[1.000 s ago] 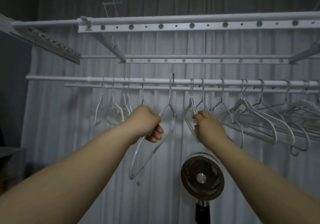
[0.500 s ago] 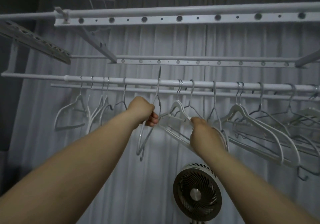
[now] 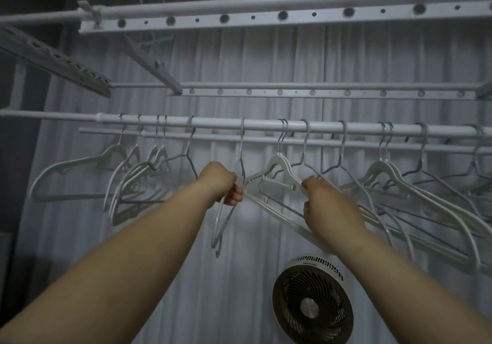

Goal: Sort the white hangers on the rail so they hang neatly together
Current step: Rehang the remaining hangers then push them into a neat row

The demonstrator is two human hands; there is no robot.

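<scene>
A white rail (image 3: 266, 124) crosses the middle of the view with several hangers hooked over it. My left hand (image 3: 222, 181) grips a thin white wire hanger (image 3: 222, 226) turned edge-on, its hook over the rail. My right hand (image 3: 327, 202) holds the shoulder of a thick white plastic hanger (image 3: 277, 168) just right of that one. A group of white hangers (image 3: 127, 178) hangs at the left. More white and grey hangers (image 3: 415, 192) spread along the rail to the right.
A perforated white drying rack bar (image 3: 266, 17) runs overhead, with a second bar (image 3: 319, 92) behind and a folded arm (image 3: 53, 61) at the left. A round fan (image 3: 311, 306) stands below my right arm. A pale curtain (image 3: 239, 64) hangs behind everything.
The view has shifted so the left group of hangers now shows. The wire hanger's hook has dropped onto the rail. My right hand turned the plastic hanger broadside.
</scene>
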